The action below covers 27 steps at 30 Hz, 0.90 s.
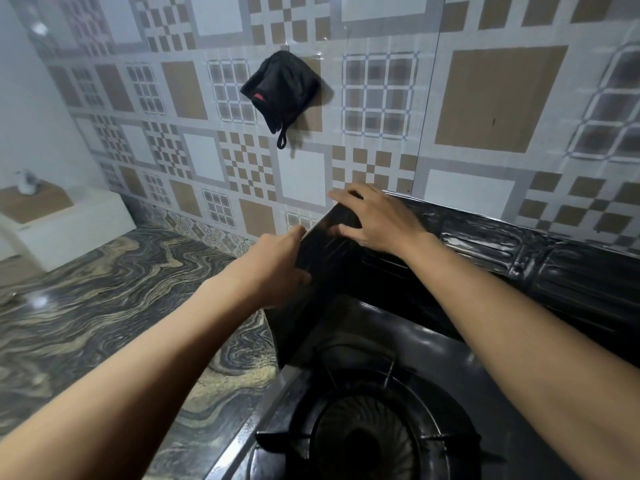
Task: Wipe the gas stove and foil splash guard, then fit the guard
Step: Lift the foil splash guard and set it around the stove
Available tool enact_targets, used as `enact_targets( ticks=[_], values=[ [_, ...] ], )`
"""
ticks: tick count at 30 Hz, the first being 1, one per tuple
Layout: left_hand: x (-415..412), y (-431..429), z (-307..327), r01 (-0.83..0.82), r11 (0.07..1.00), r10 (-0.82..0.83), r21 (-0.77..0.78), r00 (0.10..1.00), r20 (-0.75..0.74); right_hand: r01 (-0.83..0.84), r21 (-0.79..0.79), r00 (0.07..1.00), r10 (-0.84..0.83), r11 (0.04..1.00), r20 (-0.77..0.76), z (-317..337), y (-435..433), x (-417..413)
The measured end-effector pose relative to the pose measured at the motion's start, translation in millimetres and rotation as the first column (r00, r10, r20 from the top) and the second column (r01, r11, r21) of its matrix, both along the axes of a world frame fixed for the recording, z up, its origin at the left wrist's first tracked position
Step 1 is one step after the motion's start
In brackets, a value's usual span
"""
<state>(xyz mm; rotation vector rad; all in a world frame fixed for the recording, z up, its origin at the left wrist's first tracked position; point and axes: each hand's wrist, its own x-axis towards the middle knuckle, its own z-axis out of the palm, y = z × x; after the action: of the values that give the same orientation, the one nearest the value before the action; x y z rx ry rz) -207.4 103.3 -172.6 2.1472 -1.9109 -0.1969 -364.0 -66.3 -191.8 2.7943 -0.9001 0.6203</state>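
The black gas stove (426,344) fills the lower right, its round burner (367,441) close to me. A dark, glossy foil splash guard (540,261) stands upright around the stove's back and left side. My left hand (273,268) grips the outer face of the guard's left panel (322,268), thumb over its top edge. My right hand (374,216) lies with spread fingers on the inside of that panel at the back left corner, fingertips curled over the top. A black cloth (280,84) hangs on the tiled wall above, in neither hand.
A marbled grey-and-tan counter (104,299) stretches to the left of the stove. A white box (65,223) with a small white object on it sits at the far left. The patterned tile wall (485,98) runs right behind the guard.
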Motion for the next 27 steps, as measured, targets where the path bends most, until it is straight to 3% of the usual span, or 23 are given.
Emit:
enact_targets(
  ticks=[4,9,13,19,27],
  values=[
    [0,5,1,0.067,0.998,-0.067,0.007,0.998,0.006,-0.009,0.002,0.997,0.009,1.0,-0.083,-9,2,-5],
    [-4,9,5,0.077,0.997,-0.077,-0.006,0.997,-0.025,0.011,-0.119,1.0,-0.01,0.993,0.013,-22,2,4],
    [1,11,8,0.069,0.998,-0.069,-0.012,0.997,0.044,0.066,-0.165,0.997,-0.059,0.984,0.047,-24,3,11],
    [11,10,3,0.049,0.996,-0.044,-0.069,0.997,0.068,0.067,-0.082,0.998,-0.068,0.994,-0.016,-24,4,10],
    [-9,-2,12,0.018,0.99,0.009,-0.139,0.982,0.191,0.339,-0.232,0.936,-0.351,0.912,-0.012,-38,42,-66]
  ],
)
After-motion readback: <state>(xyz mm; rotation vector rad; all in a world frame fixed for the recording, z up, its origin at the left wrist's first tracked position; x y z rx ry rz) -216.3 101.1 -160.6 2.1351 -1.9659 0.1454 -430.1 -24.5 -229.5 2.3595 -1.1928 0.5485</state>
